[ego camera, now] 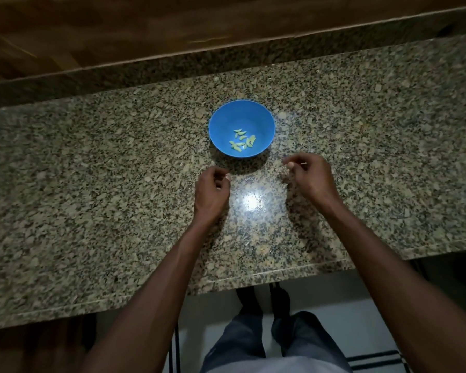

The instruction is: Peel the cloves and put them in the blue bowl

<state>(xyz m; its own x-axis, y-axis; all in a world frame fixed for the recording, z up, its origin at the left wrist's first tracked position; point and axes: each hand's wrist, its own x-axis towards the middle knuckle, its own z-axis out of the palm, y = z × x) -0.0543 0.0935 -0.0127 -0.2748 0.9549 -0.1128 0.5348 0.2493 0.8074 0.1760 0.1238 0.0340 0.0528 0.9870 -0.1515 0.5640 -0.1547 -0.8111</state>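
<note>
Single head-worn wide-angle view, looking steeply down and forward over a counter point(92, 162). Both hands sit near frame centre: left hand point(211, 191), right hand point(311, 175). The bowl point(221, 125) lies just beyond them; the person's legs point(253, 343) appear below, at the bottom edge.

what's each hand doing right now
Left hand: fingers curled, nothing visible in it.
Right hand: fingertips pinched, something thin and pale may be between them; cannot tell.

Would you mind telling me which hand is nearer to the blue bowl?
Left. The left hand sits just below the blue bowl's near-left edge; the right hand is farther off, to its lower right.
</note>
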